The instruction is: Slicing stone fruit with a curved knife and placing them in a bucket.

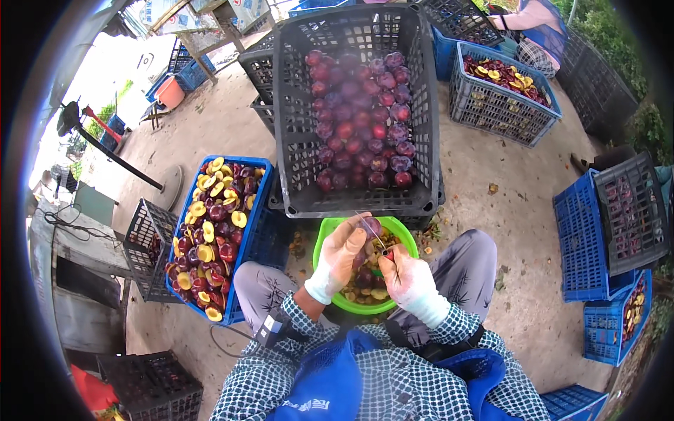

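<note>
My left hand (338,258), in a whitish glove with bare-looking fingers, is closed on a dark purple plum (371,226). My right hand (414,284), gloved the same way, grips a small knife (379,240) with a thin blade and a reddish handle. The blade lies against or just beside the plum; which of the two I cannot tell. Both hands are above a bright green basin (413,236) between my knees, with pits and plum pieces in it. Beyond them, a black crate (357,208) holds whole plums (358,126), tilted toward me.
At my left stands a blue crate (261,184) heaped with halved plums (210,228), and a black crate (151,235) beside it. Another crate of cut plums (502,112) is at the far right, near a person (537,24). Blue crates (579,238) are stacked to the right.
</note>
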